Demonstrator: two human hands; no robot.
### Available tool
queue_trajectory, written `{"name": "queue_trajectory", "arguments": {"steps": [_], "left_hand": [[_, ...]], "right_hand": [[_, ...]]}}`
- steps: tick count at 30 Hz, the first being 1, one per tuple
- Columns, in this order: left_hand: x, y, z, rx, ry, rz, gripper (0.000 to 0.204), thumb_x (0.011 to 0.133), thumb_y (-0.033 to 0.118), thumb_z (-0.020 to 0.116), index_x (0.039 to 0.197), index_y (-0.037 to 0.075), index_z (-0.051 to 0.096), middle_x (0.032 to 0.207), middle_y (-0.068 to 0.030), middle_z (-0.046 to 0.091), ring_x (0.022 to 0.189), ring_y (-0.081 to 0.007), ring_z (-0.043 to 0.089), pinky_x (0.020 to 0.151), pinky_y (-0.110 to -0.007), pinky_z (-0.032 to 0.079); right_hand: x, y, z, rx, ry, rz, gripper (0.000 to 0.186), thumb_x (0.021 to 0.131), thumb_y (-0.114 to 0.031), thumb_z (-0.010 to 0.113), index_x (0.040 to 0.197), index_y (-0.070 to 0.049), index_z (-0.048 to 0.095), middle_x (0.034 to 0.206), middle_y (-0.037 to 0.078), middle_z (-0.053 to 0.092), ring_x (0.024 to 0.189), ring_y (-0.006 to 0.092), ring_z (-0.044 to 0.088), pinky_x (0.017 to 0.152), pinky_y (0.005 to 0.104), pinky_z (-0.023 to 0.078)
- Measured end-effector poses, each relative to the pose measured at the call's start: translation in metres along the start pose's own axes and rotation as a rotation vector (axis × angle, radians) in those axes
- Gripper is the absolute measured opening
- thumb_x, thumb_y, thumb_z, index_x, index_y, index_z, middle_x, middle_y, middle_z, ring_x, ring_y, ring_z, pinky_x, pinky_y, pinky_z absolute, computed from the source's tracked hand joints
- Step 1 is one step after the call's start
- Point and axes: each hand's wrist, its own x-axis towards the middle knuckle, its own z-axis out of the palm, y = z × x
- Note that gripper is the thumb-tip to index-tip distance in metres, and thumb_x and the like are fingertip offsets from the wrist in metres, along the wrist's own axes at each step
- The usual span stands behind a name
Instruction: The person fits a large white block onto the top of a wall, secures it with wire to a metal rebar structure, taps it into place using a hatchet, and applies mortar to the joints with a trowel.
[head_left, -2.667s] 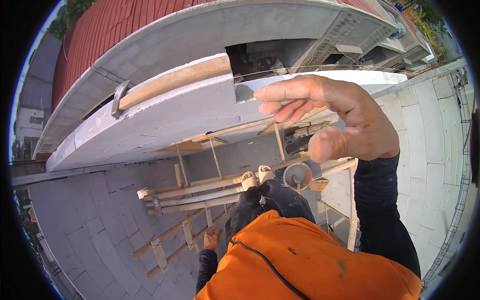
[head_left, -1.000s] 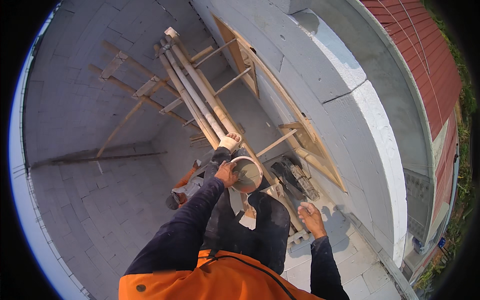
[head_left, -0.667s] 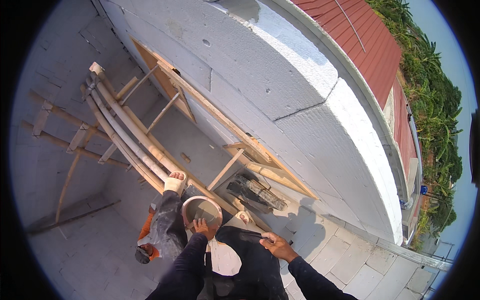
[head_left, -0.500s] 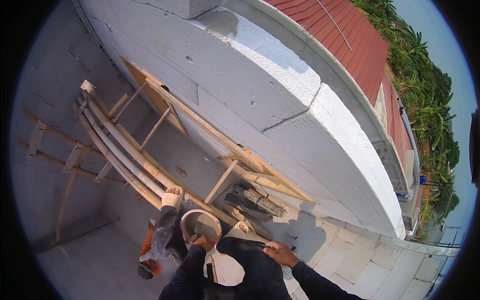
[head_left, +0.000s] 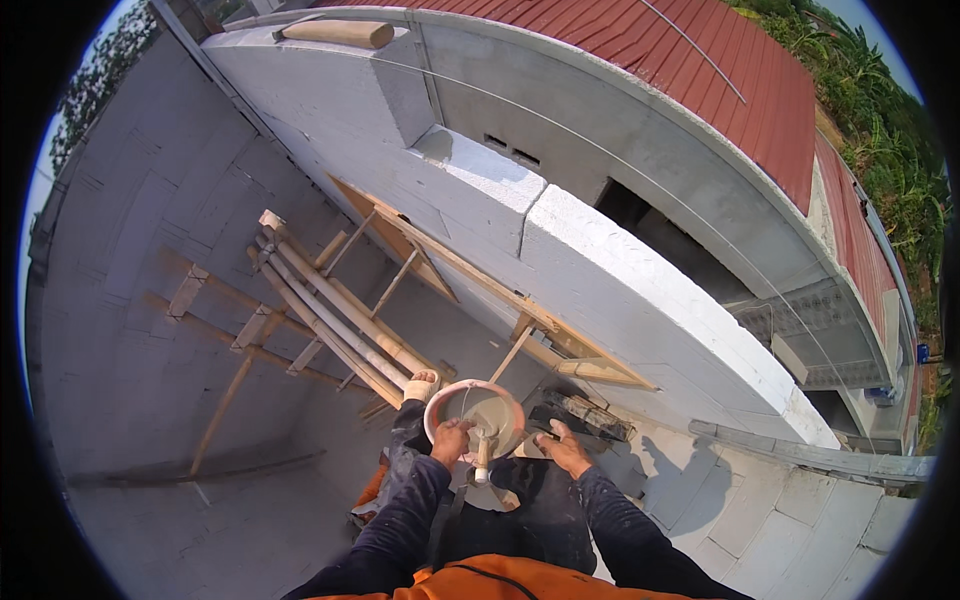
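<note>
- The bucket [head_left: 517, 412] sat near the left foot [head_left: 423, 383], grey mortar [head_left: 494, 411] remaining inside; the trowel handle [head_left: 482, 460] lay over its near rim.
- The left hand [head_left: 452, 442] was at the rim, its grip unclear; the right hand [head_left: 564, 449], loosely spread beside it, held nothing visible.
- Lower blocks [head_left: 640, 290] were laid; beside the raised block [head_left: 330, 85], their top carried none yet.

Trowel [head_left: 482, 458] in bucket [head_left: 514, 412], hammer [head_left: 340, 34] on wall [head_left: 640, 275]
</note>
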Motion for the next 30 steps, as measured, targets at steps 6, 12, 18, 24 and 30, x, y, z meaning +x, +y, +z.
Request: {"name": "queue_trajectory", "arguments": {"steps": [6, 12, 18, 24, 30], "left_hand": [[-0.189, 0.129, 0.034, -0.117, -0.037, 0.172, 0.032, 0.109, 0.014, 0.053, 0.136, 0.000, 0.064, 0.072, 0.0042, 0.051, 0.061, -0.0081, 0.045, 0.056, -0.026, 0.037], [-0.316, 0.225, 0.046, -0.204, -0.212, 0.272, 0.038, 0.110, 0.015, 0.054, 0.144, 0.000, 0.061, 0.072, 0.0038, 0.053, 0.061, -0.0058, 0.048, 0.057, -0.023, 0.042], [-0.362, 0.272, 0.036, -0.276, -0.276, 0.321, 0.044, 0.111, 0.016, 0.055, 0.151, -0.002, 0.054, 0.071, 0.0049, 0.052, 0.054, -0.0055, 0.052, 0.055, -0.022, 0.050], [-0.386, 0.299, -0.009, -0.234, -0.197, 0.391, 0.038, 0.108, 0.018, 0.061, 0.141, 0.000, 0.066, 0.069, 0.0077, 0.050, 0.056, -0.0026, 0.044, 0.056, -0.022, 0.043], [-0.429, 0.342, -0.086, 0.061, -0.085, 0.531, 0.035, 0.105, 0.018, 0.066, 0.135, 0.001, 0.070, 0.071, 0.0041, 0.061, 0.057, -0.0031, 0.051, 0.057, -0.022, 0.050]], "right_hand": [[-0.064, -0.098, -0.056, 0.403, -0.276, -0.066, 0.106, 0.094, -0.055, 0.079, 0.174, -0.011, 0.025, 0.172, 0.022, 0.039, 0.158, 0.0357, 0.039, 0.122, 0.0538, 0.043], [-0.129, -0.169, -0.088, 0.493, -0.509, -0.299, 0.098, 0.097, -0.049, 0.080, 0.173, -0.014, 0.029, 0.155, 0.013, 0.058, 0.137, 0.0287, 0.062, 0.098, 0.0461, 0.063], [-0.166, -0.225, -0.093, 0.500, -0.440, -0.331, 0.072, 0.102, -0.037, 0.078, 0.158, -0.003, 0.048, 0.140, 0.014, 0.065, 0.117, 0.0228, 0.072, 0.084, 0.0397, 0.068], [-0.181, -0.280, -0.060, 0.497, -0.322, -0.436, 0.030, 0.094, -0.013, 0.077, 0.115, 0.001, 0.061, 0.106, 0.010, 0.069, 0.090, 0.0189, 0.075, 0.076, 0.0371, 0.068], [-0.241, -0.343, -0.067, 0.471, -0.324, -0.513, 0.031, 0.085, -0.002, 0.066, 0.115, 0.000, 0.061, 0.099, 0.007, 0.069, 0.079, 0.0145, 0.071, 0.068, 0.0321, 0.064]]}}
